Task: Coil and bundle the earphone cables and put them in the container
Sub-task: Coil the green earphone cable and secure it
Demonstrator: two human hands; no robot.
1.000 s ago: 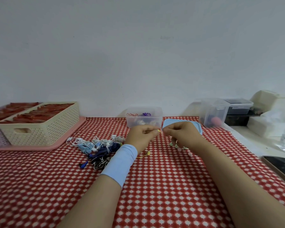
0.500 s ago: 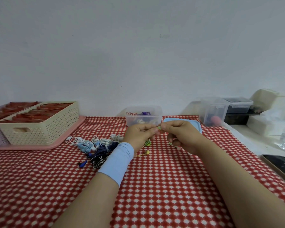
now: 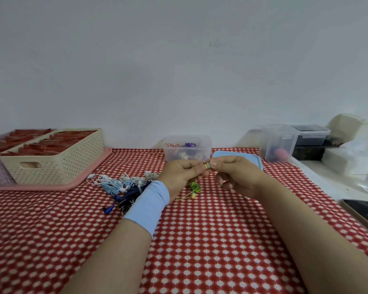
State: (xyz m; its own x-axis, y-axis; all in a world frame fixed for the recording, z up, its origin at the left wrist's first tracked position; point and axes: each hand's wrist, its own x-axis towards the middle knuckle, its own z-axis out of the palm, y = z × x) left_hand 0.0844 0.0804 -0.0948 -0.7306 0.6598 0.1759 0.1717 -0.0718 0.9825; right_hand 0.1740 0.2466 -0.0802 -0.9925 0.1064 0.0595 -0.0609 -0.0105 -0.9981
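Red cloth with a white star-like check covers the table, which runs back to a bare pale grey wall. On the left a cream perforated basket sits on a pink tray. A dark phone lies at the right edge. A clear container stands at the back centre with coiled cables inside, and its blue lid lies flat just beside it on the right.

Both hands meet in front of the container. The left hand, with a light blue wristband, and the right hand each pinch a small green-and-yellow end piece between thumb and forefinger, the other fingers curled in. From that pinch the green earphone cable drops roughly straight down, its long axis running from the fingertips to the cloth. There it bunches in loose loops, and a yellow earbud lies on the cloth below them.

A loose pile of white, pale blue and dark blue earphones lies left of the left wrist
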